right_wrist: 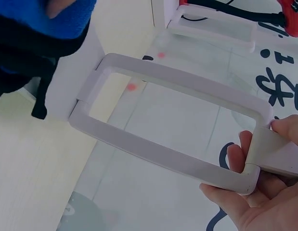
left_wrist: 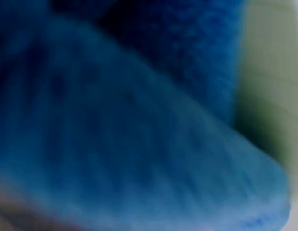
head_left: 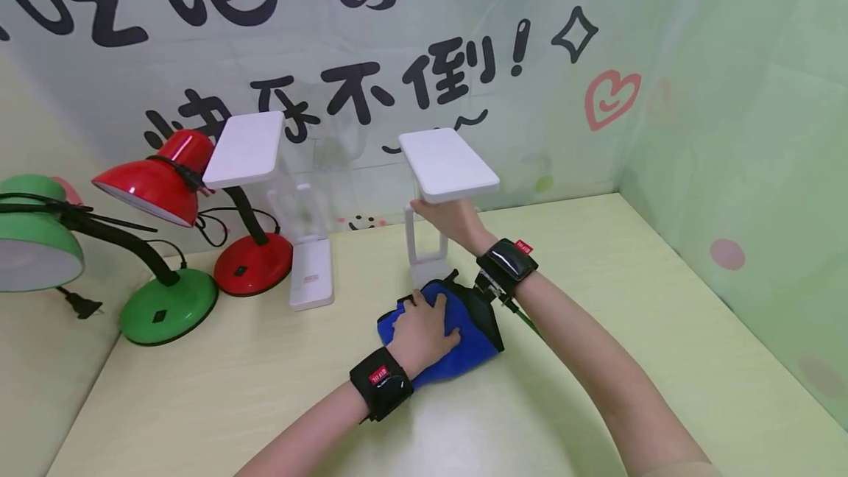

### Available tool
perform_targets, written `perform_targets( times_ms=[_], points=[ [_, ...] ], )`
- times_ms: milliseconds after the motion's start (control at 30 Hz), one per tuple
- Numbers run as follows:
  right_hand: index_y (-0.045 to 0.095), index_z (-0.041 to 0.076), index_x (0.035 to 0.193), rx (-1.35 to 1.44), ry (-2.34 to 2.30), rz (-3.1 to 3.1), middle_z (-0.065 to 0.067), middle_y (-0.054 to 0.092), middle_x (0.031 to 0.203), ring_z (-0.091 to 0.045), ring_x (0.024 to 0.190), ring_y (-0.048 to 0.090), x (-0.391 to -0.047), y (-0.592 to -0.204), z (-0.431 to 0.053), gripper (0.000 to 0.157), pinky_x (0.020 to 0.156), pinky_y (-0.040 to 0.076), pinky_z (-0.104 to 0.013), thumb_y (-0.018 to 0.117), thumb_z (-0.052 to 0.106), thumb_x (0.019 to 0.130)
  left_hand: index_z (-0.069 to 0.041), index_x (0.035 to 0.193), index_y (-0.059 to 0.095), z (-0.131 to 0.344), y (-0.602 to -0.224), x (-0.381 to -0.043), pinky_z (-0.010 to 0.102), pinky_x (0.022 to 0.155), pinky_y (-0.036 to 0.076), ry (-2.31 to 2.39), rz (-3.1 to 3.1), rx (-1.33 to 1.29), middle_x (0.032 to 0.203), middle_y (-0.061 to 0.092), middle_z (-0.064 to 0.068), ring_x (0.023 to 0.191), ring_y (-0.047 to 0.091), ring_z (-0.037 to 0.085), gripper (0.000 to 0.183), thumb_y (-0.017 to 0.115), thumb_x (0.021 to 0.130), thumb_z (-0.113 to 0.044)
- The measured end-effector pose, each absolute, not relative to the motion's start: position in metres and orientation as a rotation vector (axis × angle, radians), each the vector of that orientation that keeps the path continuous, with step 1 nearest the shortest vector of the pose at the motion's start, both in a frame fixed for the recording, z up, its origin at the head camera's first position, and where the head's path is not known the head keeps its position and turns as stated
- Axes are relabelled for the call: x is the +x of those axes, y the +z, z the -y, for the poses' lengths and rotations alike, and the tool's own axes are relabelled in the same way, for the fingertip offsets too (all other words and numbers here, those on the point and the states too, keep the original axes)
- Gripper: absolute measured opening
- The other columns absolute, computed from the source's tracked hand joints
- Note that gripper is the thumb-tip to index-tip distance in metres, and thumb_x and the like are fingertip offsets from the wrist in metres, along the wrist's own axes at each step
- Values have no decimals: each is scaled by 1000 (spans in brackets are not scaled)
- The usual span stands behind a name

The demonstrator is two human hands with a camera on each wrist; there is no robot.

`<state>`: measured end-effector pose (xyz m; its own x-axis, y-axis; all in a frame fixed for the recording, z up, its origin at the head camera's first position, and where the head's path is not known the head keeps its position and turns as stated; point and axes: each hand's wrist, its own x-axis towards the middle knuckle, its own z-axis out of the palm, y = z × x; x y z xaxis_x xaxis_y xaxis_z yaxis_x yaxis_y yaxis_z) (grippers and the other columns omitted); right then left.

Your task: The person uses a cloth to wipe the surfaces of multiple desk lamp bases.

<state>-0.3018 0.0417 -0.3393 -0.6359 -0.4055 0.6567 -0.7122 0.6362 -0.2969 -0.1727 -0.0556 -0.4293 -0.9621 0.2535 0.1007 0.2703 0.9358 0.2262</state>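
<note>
A white folding desk lamp (head_left: 449,165) stands at the middle back of the table. My right hand (head_left: 457,221) grips the upper end of its frame, just below the flat head; in the right wrist view the thumb and fingers (right_wrist: 217,196) close around that hinge corner. A blue cloth with black edging (head_left: 467,337) lies over the front of the lamp's base, hiding part of it. My left hand (head_left: 422,336) rests on the cloth, its fingers spread. Blurred blue fabric (left_wrist: 139,134) fills most of the left wrist view.
On the left stand another white folding lamp (head_left: 311,274), a red desk lamp (head_left: 253,265) and a green desk lamp (head_left: 168,308). A black plug (head_left: 83,305) hangs by the green one. A printed wall cloth (head_left: 563,131) rises behind the table (head_left: 318,381).
</note>
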Motion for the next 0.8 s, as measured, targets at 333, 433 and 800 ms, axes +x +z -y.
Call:
perform_targets(
  times_ms=[333, 433, 800],
  points=[
    [37, -8, 135, 932, 1290, 2247, -25, 45, 127, -33, 113, 47, -303, -344, -43, 65, 100, 41, -50, 71, 2, 80, -11, 132, 57, 28, -428, -181, 63, 75, 52, -124, 3045, -447, 133, 54, 29, 120, 53, 50, 60, 67, 84, -46],
    [37, -8, 135, 945, 1278, 2242, -25, 45, 127, -33, 115, 47, -303, -344, -44, 65, 101, 41, -50, 71, 3, 80, -11, 132, 56, 33, -429, -181, 63, 76, 52, -139, 3045, -510, 134, 52, 28, 121, 51, 50, 59, 65, 85, -45],
    [38, -7, 135, 953, 1334, 2232, -24, 47, 125, -30, 110, 46, -303, -344, -44, 65, 99, 40, -48, 71, 1, 80, -5, 130, 57, 80, -437, -161, 56, 72, 56, -339, 2986, -593, 132, 52, 33, 116, 54, 51, 55, 68, 85, -34]
  ],
)
